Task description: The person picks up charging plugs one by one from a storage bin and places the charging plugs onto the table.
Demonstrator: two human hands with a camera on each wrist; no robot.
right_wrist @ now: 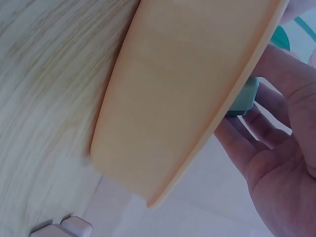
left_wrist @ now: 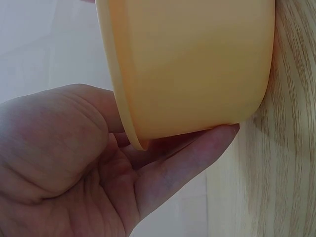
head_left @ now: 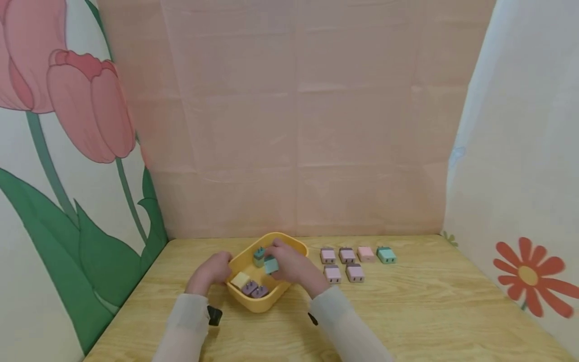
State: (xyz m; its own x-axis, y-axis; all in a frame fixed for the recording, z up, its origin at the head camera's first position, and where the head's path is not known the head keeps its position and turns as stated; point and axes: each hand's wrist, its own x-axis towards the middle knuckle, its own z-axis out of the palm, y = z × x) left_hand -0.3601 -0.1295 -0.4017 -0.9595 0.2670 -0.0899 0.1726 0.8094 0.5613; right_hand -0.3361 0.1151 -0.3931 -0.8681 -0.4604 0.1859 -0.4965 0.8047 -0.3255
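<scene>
On the table [head_left: 429, 311], left of centre: a tub [head_left: 248, 301], with the left hand [head_left: 214, 269] at its left side, the right hand [head_left: 291, 264] over its right. Inside, three chargers [head_left: 249, 288] at the near end, another charger [head_left: 259, 258] behind; beside it, a held charger [head_left: 271, 265], seemingly above the bottom. To the right, a row of four [head_left: 347, 256], before it a row of two [head_left: 332, 274].
</scene>
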